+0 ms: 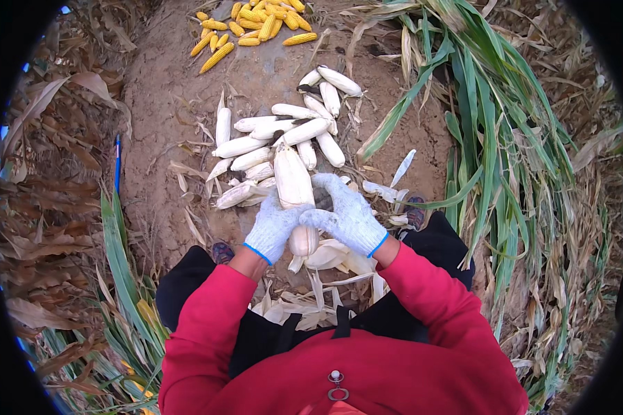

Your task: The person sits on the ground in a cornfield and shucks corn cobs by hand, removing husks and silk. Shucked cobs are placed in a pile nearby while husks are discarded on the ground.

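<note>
An ear of corn in its pale, dry husk [294,176] is held lengthwise in front of me, its thick butt end towards my body. My left hand [275,225], in a white knit glove with a blue cuff edge, grips it from the left. The left fingers are hidden beneath the ear. From the right, my right hand [350,215], gloved alike, lays its thumb across the ear close to the left thumb. Its fingers reach the ear's right side, with a gap between thumb and fingers. Just beyond lies a pile of husk-covered ears [278,129] on bare soil.
Husked yellow cobs [262,21] are heaped at the far end. Stripped husks [311,306] lie between my legs. Green corn stalks [490,104] lean along the right; dry leaves [46,223] line the left. A thin blue rod [117,166] stands at the left.
</note>
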Available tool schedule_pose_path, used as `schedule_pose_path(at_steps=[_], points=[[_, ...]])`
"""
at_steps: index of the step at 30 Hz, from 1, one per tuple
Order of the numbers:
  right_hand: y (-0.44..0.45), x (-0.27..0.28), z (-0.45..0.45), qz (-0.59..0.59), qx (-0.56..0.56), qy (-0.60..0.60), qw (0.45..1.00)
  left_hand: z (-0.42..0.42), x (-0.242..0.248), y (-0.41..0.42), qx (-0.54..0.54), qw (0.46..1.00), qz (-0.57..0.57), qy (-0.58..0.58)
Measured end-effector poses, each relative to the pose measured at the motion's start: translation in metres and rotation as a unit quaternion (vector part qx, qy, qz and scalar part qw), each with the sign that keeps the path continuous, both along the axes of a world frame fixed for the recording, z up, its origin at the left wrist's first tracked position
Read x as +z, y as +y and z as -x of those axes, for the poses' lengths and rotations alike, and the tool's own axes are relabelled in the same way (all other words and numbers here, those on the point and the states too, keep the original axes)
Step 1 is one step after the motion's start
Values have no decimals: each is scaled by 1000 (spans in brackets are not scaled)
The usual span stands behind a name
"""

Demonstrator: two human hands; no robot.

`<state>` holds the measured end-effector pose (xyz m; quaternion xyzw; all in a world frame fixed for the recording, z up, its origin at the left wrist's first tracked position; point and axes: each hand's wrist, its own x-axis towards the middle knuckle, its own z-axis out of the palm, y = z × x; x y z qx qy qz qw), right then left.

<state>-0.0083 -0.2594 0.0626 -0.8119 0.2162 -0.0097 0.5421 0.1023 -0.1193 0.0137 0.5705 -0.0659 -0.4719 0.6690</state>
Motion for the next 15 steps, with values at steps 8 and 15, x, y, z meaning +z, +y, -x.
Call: schedule_pose_path(at_steps=[8,15], points=[[-10,-17,-8,41,-20,-5,999,6,-5,0,-41,986,-69,-149],[-6,-21,-19,-450,-205,-146,857,-1,-2,-3,142,976,70,147]])
